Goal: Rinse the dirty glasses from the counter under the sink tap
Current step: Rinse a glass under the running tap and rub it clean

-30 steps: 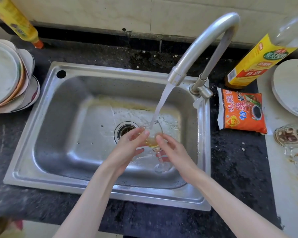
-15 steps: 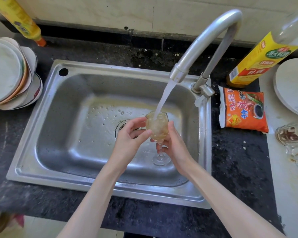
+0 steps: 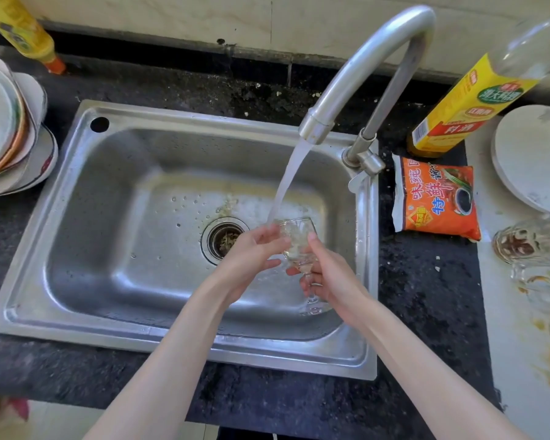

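Your hands hold glass (image 3: 297, 241) over sink (image 3: 115, 198), under tap (image 3: 362, 68) stream. Left hand (image 3: 254, 255) cups bowl from left, fingers curled against it; right hand (image 3: 327, 274) wraps stem and lower bowl, thumb up side. Foot pokes out below right palm. Dirty glasses (image 3: 527, 246) wait on tabletop (image 3: 426, 300), well right.

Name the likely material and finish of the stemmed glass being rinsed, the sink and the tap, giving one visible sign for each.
Stemmed glass: clear glass, probably; the fingers show through its bowl.
Sink: looks like stainless steel with a brushed, dull-silver finish; it gives soft grey reflections and beads water.
Tap: metal, satin silver, likely steel or plated; a smooth highlight runs along its curve.
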`<move>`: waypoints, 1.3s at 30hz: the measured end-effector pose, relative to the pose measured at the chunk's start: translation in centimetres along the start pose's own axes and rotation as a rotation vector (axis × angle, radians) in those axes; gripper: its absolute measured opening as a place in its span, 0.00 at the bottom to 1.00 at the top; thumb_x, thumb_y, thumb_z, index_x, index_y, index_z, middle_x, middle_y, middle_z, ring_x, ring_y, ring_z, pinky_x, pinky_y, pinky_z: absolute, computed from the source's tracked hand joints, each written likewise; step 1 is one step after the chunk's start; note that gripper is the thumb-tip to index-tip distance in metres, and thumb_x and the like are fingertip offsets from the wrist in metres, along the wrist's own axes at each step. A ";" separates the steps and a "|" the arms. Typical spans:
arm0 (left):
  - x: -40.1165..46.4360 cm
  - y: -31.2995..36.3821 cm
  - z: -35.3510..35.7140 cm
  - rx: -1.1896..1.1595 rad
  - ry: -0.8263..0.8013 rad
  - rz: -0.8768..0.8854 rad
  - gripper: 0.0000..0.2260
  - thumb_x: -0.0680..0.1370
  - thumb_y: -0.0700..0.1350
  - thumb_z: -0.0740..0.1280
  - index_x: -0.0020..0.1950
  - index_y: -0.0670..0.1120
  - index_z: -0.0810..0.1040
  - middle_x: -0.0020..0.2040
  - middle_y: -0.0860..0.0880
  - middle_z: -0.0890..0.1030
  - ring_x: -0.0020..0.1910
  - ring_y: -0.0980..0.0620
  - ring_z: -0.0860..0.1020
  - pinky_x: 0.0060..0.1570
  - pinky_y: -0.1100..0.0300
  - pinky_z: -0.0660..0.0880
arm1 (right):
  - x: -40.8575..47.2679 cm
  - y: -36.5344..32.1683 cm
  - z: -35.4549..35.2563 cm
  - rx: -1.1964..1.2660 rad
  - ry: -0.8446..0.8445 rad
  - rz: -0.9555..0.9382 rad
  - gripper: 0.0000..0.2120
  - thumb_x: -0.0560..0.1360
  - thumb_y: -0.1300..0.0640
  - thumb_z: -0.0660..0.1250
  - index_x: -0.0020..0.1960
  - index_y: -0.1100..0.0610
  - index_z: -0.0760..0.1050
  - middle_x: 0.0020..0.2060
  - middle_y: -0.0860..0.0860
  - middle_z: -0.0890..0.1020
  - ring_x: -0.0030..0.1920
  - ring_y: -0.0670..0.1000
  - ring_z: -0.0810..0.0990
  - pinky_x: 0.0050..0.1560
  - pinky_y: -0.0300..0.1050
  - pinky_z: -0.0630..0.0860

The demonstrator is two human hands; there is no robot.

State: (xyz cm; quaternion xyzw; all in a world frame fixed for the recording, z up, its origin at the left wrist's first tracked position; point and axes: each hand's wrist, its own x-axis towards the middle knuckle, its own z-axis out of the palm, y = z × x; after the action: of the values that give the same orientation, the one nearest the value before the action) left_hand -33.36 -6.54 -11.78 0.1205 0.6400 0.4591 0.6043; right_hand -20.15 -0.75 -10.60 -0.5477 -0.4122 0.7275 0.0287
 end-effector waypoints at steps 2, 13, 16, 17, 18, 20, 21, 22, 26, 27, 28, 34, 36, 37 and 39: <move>0.4 0.6 0.3 -0.027 -0.039 0.002 0.20 0.76 0.41 0.67 0.66 0.40 0.70 0.54 0.48 0.76 0.50 0.55 0.77 0.52 0.58 0.75 | 0.1 -0.3 -0.3 -0.009 0.025 -0.036 0.17 0.78 0.40 0.56 0.49 0.51 0.74 0.43 0.55 0.82 0.29 0.49 0.73 0.34 0.42 0.70; 0.0 2.2 -1.3 0.061 -0.035 0.116 0.15 0.76 0.44 0.67 0.63 0.47 0.74 0.59 0.51 0.77 0.57 0.54 0.77 0.55 0.59 0.73 | 1.1 -0.9 0.4 0.025 -0.023 -0.162 0.13 0.78 0.46 0.61 0.57 0.52 0.74 0.49 0.49 0.81 0.36 0.49 0.78 0.40 0.43 0.74; -0.7 1.2 -2.1 0.013 0.023 0.147 0.22 0.73 0.46 0.71 0.65 0.47 0.72 0.58 0.50 0.77 0.53 0.55 0.78 0.52 0.60 0.73 | 1.2 -0.8 1.1 0.027 -0.075 -0.145 0.10 0.79 0.48 0.60 0.57 0.52 0.71 0.48 0.51 0.81 0.38 0.50 0.79 0.41 0.42 0.73; -0.8 0.9 -2.3 0.007 0.046 0.159 0.24 0.71 0.47 0.71 0.65 0.48 0.72 0.57 0.50 0.77 0.52 0.55 0.78 0.51 0.61 0.73 | 1.3 -0.9 1.3 0.015 -0.093 -0.141 0.09 0.79 0.48 0.59 0.56 0.51 0.71 0.47 0.51 0.80 0.39 0.50 0.79 0.42 0.41 0.73; -1.0 0.6 -2.5 0.011 0.064 0.167 0.25 0.70 0.49 0.71 0.66 0.48 0.72 0.57 0.51 0.77 0.52 0.55 0.78 0.50 0.61 0.73 | 1.4 -0.8 1.5 0.003 -0.108 -0.137 0.09 0.80 0.48 0.57 0.55 0.50 0.72 0.47 0.51 0.80 0.38 0.50 0.78 0.41 0.41 0.73; -1.2 0.4 -2.6 0.020 0.088 0.182 0.24 0.71 0.49 0.71 0.66 0.49 0.72 0.58 0.50 0.78 0.54 0.53 0.78 0.51 0.60 0.73 | 1.6 -0.8 2.0 -0.003 -0.135 -0.133 0.15 0.80 0.45 0.55 0.58 0.51 0.73 0.44 0.51 0.78 0.35 0.48 0.75 0.37 0.39 0.70; -1.2 0.3 -2.6 0.021 0.095 0.189 0.22 0.72 0.49 0.71 0.65 0.49 0.72 0.58 0.50 0.78 0.54 0.53 0.77 0.53 0.59 0.73 | 1.6 -0.8 2.2 0.017 -0.162 -0.129 0.18 0.80 0.43 0.53 0.58 0.53 0.74 0.42 0.52 0.78 0.31 0.47 0.71 0.34 0.39 0.67; -1.4 0.3 -2.5 0.026 0.097 0.189 0.22 0.72 0.50 0.70 0.64 0.50 0.72 0.57 0.50 0.79 0.54 0.53 0.77 0.56 0.58 0.73 | 1.7 -0.8 2.3 0.047 -0.197 -0.114 0.21 0.80 0.41 0.51 0.57 0.53 0.75 0.39 0.52 0.77 0.28 0.46 0.67 0.31 0.39 0.63; -1.5 0.9 -2.1 0.072 0.061 0.177 0.31 0.66 0.57 0.74 0.66 0.50 0.71 0.55 0.50 0.81 0.56 0.53 0.77 0.60 0.58 0.69 | 1.5 -1.1 2.7 0.024 -0.330 -0.019 0.33 0.78 0.36 0.39 0.52 0.57 0.75 0.27 0.53 0.73 0.21 0.46 0.58 0.24 0.37 0.55; -1.5 0.9 -2.0 0.077 0.067 0.177 0.32 0.65 0.57 0.74 0.66 0.50 0.71 0.56 0.49 0.81 0.58 0.52 0.77 0.61 0.57 0.69 | 1.5 -1.0 2.8 0.003 -0.326 -0.019 0.34 0.78 0.35 0.38 0.52 0.57 0.74 0.25 0.53 0.72 0.20 0.46 0.57 0.23 0.36 0.54; -1.5 1.0 -1.8 0.075 0.082 0.180 0.31 0.64 0.57 0.72 0.65 0.50 0.72 0.57 0.49 0.80 0.59 0.51 0.77 0.61 0.58 0.69 | 1.7 -0.9 2.8 -0.016 -0.311 -0.037 0.34 0.78 0.35 0.37 0.54 0.56 0.75 0.25 0.53 0.72 0.21 0.46 0.58 0.23 0.36 0.55; -1.6 1.4 -1.4 0.060 0.168 0.223 0.32 0.64 0.55 0.73 0.65 0.50 0.71 0.58 0.48 0.79 0.59 0.53 0.75 0.54 0.64 0.69 | 2.1 -0.7 3.1 0.068 -0.194 -0.172 0.24 0.80 0.41 0.53 0.63 0.57 0.73 0.34 0.48 0.75 0.29 0.45 0.70 0.32 0.39 0.63; -1.8 1.7 -1.6 0.024 0.126 0.225 0.27 0.65 0.51 0.74 0.62 0.50 0.72 0.56 0.49 0.81 0.55 0.55 0.77 0.53 0.63 0.69 | 2.1 -0.8 2.9 0.147 -0.194 -0.149 0.23 0.80 0.44 0.54 0.63 0.61 0.71 0.34 0.49 0.74 0.27 0.45 0.69 0.29 0.39 0.61; -1.9 1.8 -1.6 0.003 0.096 0.239 0.24 0.67 0.49 0.74 0.60 0.50 0.74 0.52 0.50 0.82 0.51 0.57 0.78 0.50 0.66 0.70 | 2.0 -0.9 2.8 0.164 -0.202 -0.137 0.24 0.80 0.44 0.52 0.61 0.62 0.72 0.34 0.51 0.74 0.25 0.45 0.67 0.27 0.38 0.59; -2.3 2.1 -1.5 -0.016 0.021 0.265 0.17 0.70 0.45 0.70 0.57 0.50 0.75 0.46 0.55 0.82 0.42 0.63 0.79 0.42 0.72 0.70 | 1.9 -1.3 2.6 0.136 -0.198 -0.116 0.29 0.81 0.41 0.44 0.53 0.59 0.76 0.32 0.56 0.74 0.22 0.46 0.61 0.22 0.36 0.55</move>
State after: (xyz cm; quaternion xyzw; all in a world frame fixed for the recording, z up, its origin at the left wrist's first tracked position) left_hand -34.93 -7.70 -8.94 0.1943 0.6210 0.5414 0.5324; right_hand -23.52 -0.44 -11.06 -0.4452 -0.3938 0.8014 0.0671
